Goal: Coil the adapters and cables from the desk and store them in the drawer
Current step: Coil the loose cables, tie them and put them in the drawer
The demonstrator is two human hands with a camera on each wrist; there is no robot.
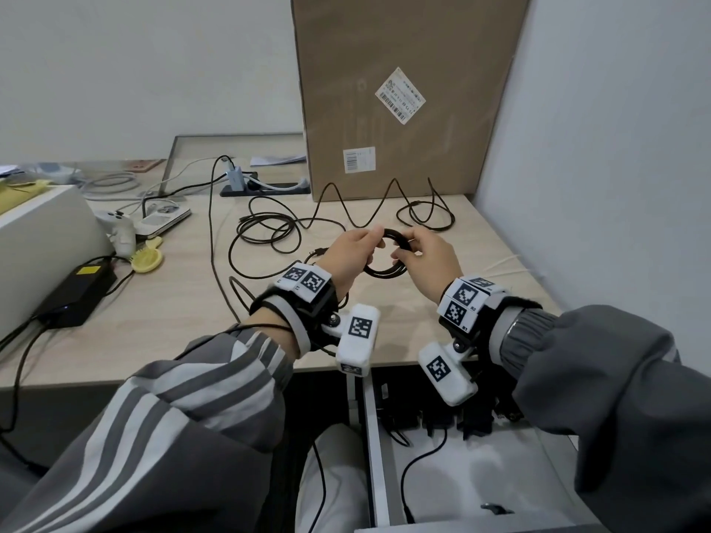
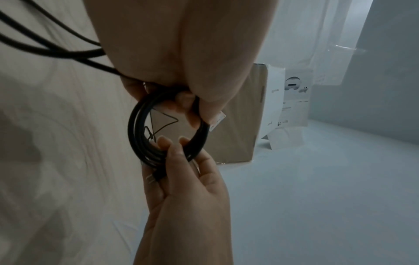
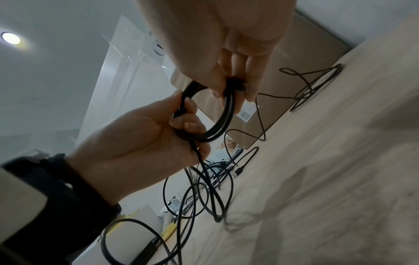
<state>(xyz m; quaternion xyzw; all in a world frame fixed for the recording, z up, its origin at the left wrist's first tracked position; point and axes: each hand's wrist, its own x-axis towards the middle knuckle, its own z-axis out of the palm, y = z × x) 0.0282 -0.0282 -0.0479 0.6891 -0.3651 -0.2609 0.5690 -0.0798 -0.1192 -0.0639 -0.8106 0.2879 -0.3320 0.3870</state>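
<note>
A black cable coil (image 1: pixel 388 272) hangs above the middle of the desk (image 1: pixel 173 302), held from both sides. My left hand (image 1: pixel 375 242) grips its left side, fingers curled through the loop. My right hand (image 1: pixel 404 251) pinches the right side between thumb and fingers. The left wrist view shows the coil (image 2: pixel 136 132) as several tight turns, with the right hand (image 2: pixel 181 157) wrapped round its lower part. In the right wrist view a tail (image 3: pixel 199 159) drops from the coil (image 3: pixel 226 118) to the desk. Loose black cables (image 1: pixel 269 232) lie beyond. The drawer (image 1: pixel 500 475) stands open below the desk edge.
Black adapters (image 1: pixel 473 421) and a cable lie in the drawer's back. A tall cardboard box (image 1: pixel 404 90) leans at the back. A power strip (image 1: pixel 265 188), black power brick (image 1: pixel 77 294), white controller (image 1: pixel 119 228) and yellow brush (image 1: pixel 148 257) sit on the left.
</note>
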